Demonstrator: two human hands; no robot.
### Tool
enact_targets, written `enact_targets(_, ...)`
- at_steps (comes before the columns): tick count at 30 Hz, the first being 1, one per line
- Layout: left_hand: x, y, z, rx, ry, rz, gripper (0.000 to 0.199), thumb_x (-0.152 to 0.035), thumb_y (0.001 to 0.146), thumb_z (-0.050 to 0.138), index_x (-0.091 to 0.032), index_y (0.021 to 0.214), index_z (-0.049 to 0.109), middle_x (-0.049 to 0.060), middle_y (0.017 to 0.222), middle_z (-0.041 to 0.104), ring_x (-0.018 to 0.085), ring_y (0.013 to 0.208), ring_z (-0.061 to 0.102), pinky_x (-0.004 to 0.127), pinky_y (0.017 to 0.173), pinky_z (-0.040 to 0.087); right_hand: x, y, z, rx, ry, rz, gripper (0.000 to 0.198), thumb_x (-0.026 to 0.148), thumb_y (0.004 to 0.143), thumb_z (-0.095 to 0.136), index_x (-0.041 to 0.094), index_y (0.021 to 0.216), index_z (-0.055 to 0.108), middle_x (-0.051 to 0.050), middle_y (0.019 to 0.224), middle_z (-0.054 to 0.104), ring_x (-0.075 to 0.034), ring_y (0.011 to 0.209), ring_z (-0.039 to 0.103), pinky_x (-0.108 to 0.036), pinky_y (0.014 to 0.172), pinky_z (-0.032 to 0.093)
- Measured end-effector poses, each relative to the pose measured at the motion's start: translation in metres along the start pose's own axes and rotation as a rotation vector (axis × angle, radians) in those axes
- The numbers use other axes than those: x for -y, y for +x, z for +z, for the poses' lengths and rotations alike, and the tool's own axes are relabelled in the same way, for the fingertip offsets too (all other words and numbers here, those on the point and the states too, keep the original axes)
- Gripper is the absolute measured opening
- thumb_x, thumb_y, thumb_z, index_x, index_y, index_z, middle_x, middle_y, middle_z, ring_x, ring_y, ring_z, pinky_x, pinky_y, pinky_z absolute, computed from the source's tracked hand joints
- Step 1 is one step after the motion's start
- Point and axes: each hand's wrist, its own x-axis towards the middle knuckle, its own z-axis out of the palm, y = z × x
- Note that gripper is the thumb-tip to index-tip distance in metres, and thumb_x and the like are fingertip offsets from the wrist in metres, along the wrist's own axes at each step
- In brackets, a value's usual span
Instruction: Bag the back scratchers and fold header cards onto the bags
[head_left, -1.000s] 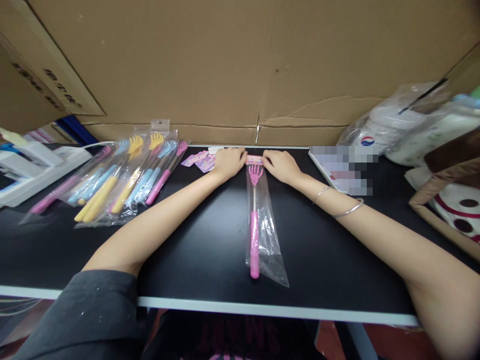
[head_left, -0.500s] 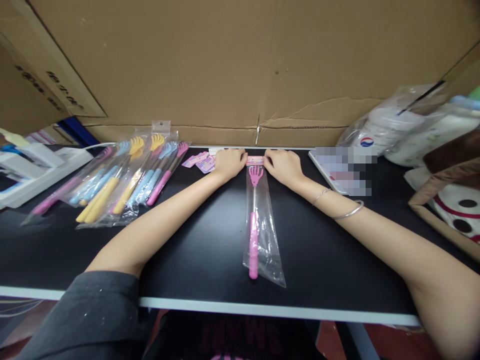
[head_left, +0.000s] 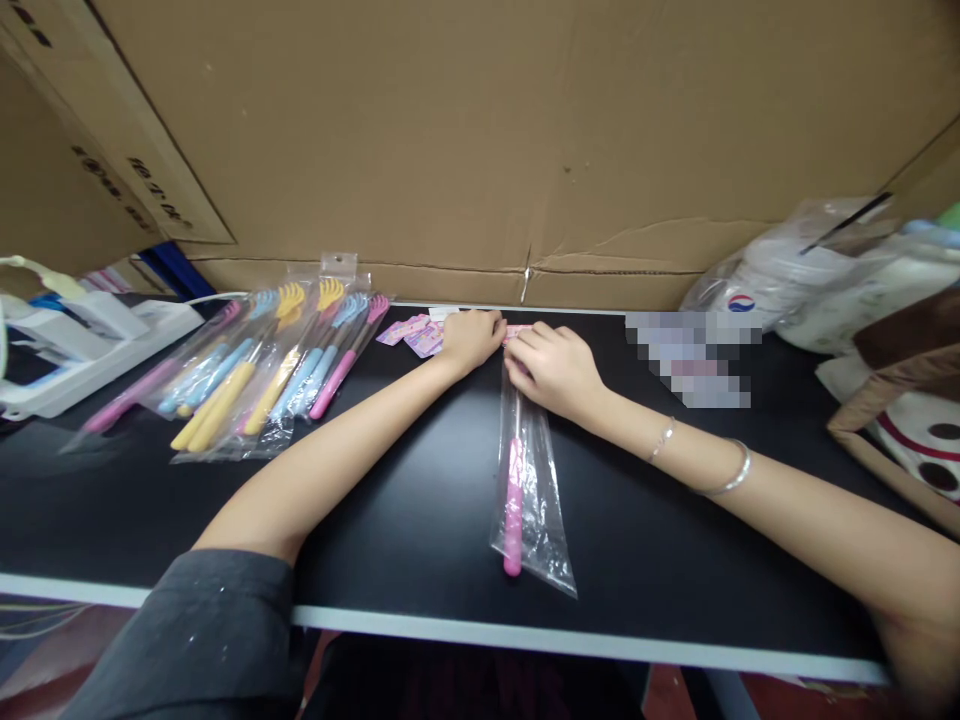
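Observation:
A pink back scratcher (head_left: 513,510) lies upright in my view inside a clear plastic bag (head_left: 547,535), handle towards me. At the bag's far end is a narrow pink printed card (head_left: 517,330), mostly covered by my fingers. My left hand (head_left: 474,340) is closed, pinching the card's left end. Over the scratcher's claw head rests my right hand (head_left: 555,368), its fingers bent and pressed together on the card and bag top, tips close to my left hand. The claw head is hidden beneath it.
Several bagged back scratchers (head_left: 300,360) in pink, blue and yellow lie at left, beside a white power strip (head_left: 112,355). Small printed cards (head_left: 416,332) lie behind my left hand. At right are a blurred-out flat object (head_left: 682,360), a bagged cup (head_left: 780,270) and a bag (head_left: 900,400). Cardboard (head_left: 450,150) walls the back.
My right hand has slid left and nearer to me, now covering the claw head and most of the card. The left hand stays at the card's left end. The view has shifted slightly.

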Motion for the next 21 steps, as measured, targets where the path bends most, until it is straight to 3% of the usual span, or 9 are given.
enact_targets(5,-0.001,-0.001,-0.001,0.004,-0.004,0.006,0.042,-0.039,0.101,0.032,-0.018,0.110,0.069,0.012,0.103,0.073,0.028,0.097,0.069,0.034,0.081,0.048,0.027,-0.022,-0.027,0.088,0.148,-0.095,0.021,0.026,0.095,0.047,0.017,0.089,0.066,-0.006,0.089,0.069,-0.020,0.084,0.057,-0.034,0.069,0.033)
enact_targets(10,-0.001,-0.001,-0.003,-0.001,-0.004,0.015,0.042,-0.038,0.101,0.032,-0.019,0.111,0.068,0.012,0.104,0.073,0.028,0.098,0.069,0.034,0.080,0.049,0.038,-0.046,-0.054,0.181,0.292,-0.105,0.027,0.034,0.098,0.047,0.017,0.105,0.068,-0.009,0.111,0.071,-0.023,0.098,0.062,-0.036,0.080,0.042)
enact_targets(15,-0.001,-0.002,-0.002,-0.005,0.003,0.019,0.046,-0.036,0.103,0.026,-0.017,0.112,0.067,0.014,0.106,0.073,0.027,0.100,0.069,0.034,0.083,0.048,0.031,-0.057,-0.067,0.265,0.340,-0.095,0.031,0.035,0.098,0.049,0.017,0.115,0.067,-0.012,0.122,0.068,-0.027,0.109,0.063,-0.047,0.096,0.046)
enact_targets(21,-0.001,-0.002,-0.001,-0.003,0.006,0.013,0.043,-0.036,0.102,0.029,-0.018,0.114,0.067,0.013,0.107,0.073,0.026,0.100,0.068,0.034,0.084,0.047,0.002,-0.057,-0.072,0.403,0.408,-0.171,0.030,0.035,0.097,0.051,0.022,0.119,0.066,-0.010,0.127,0.067,-0.028,0.119,0.061,-0.060,0.107,0.038)
